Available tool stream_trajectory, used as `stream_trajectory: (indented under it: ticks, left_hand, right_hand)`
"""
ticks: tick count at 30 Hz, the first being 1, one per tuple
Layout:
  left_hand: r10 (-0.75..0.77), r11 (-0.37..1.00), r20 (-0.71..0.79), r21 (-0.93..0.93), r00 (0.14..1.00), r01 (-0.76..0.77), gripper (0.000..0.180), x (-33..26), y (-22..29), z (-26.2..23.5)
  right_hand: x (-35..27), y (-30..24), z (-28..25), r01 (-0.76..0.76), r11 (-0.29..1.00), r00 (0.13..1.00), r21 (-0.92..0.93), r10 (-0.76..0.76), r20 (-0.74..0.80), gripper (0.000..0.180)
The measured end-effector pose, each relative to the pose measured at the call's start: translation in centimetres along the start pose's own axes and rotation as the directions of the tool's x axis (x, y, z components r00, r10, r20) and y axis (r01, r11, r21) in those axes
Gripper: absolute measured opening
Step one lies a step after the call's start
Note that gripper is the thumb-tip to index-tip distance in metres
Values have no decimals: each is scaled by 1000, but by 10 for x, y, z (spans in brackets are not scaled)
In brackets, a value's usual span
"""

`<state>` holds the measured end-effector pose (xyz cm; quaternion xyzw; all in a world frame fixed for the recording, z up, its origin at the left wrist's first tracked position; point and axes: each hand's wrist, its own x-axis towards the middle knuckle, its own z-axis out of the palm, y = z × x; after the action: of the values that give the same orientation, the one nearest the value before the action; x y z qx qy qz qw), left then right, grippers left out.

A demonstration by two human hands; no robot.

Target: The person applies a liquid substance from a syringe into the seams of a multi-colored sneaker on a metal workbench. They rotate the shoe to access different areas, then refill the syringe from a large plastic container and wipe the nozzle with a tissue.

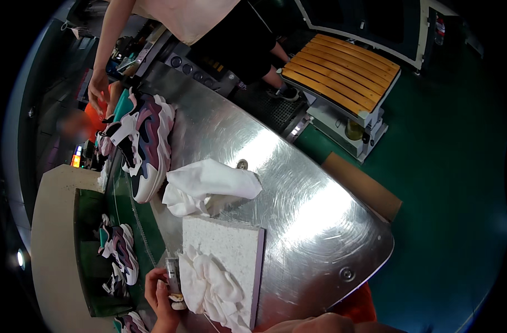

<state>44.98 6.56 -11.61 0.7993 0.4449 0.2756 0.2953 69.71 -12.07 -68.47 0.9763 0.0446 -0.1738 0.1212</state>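
Observation:
My left hand is at the lower left edge of the metal table, closed around a small clear bottle held upright. Right beside it a crumpled white cloth lies on a white foam pad with a purple edge. Only a strip of my right hand or arm shows at the bottom edge, and its fingers are hidden. A second white cloth lies bunched farther up the table.
A purple, white and teal sneaker lies at the table's left edge, with more sneakers on the green belt below. Another person's hand reaches over the far sneakers. A wooden slatted stand and a cardboard piece are on the right.

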Motion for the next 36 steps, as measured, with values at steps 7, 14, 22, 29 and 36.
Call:
stream_trajectory:
  ticks: [7, 14, 22, 29, 36]
  left_hand:
    - [-9, 1000, 42, -7, 999, 9, 42, 1, 2, 0]
    - [-29, 998, 227, 53, 973, 17, 85, -2, 16, -9]
    - [178, 973, 129, -172, 975, -155, 89, -38, 2, -70]
    - [207, 963, -103, -154, 973, -221, 83, -114, -23, -160]
    - [-113, 913, -225, -407, 968, 12, 80, -200, -55, -220]
  right_hand:
    - [9, 27, 17, -5, 924, 995, 381, -35, 98, 32]
    - [-107, 125, -134, 18, 848, 946, 530, -186, 267, 50]
    - [-216, 266, -332, 503, 853, 857, 138, -513, 48, 56]
    - [-361, 308, -548, 782, 614, 594, -112, -787, -168, 47]
    - [-494, 229, -661, 858, 178, 385, 481, -844, -374, 69]
